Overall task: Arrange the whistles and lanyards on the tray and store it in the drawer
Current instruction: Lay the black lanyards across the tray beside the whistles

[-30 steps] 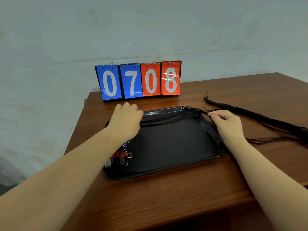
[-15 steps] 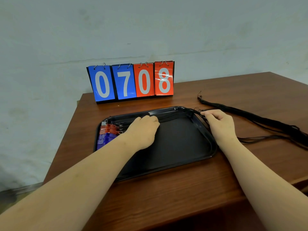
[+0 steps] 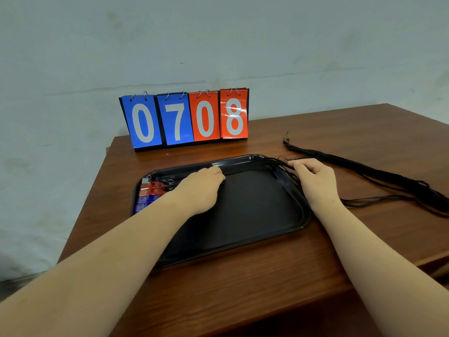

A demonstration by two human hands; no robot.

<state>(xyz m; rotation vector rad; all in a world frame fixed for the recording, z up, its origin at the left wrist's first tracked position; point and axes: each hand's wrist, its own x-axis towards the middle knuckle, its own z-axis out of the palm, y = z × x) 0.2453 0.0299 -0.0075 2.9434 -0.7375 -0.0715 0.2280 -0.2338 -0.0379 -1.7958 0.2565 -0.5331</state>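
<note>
Lining left end of tray point(image 3: 267, 231), whistles point(image 3: 150, 190), right fingers point(image 3: 303, 166) pinching lanyard point(image 3: 281, 163), left fingers point(image 3: 213, 175) on it, grip unclear

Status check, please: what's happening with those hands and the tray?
Left hand pressing lanyard inside tray. Right hand pinching it at tray's corner. Whistles lined up left. Loose lanyards waiting on table.

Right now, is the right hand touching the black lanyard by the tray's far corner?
Touching. Head view: the right hand pinches the black lanyard between its fingertips, just outside the tray corner.
</note>
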